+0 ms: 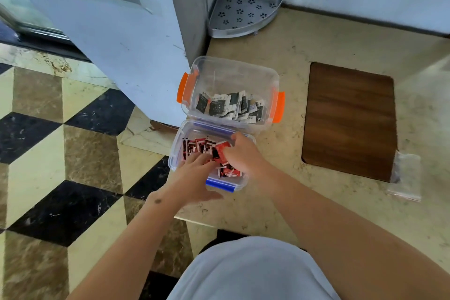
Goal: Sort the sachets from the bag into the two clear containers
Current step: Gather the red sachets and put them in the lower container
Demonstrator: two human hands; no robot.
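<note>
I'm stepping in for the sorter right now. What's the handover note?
Left hand: fingers resting on the red sachets in the blue-clipped container.
Right hand: pinching one red sachet over that container.
Done: black-and-white sachets lie in the orange-clipped container; reds in the near one.
Left: drop the held sachet. The clear bag by the wooden board looks empty; check it.

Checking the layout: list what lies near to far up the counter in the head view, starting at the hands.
Blue-clipped container with red sachets → orange-clipped container with black sachets → metal corner rack.
</note>
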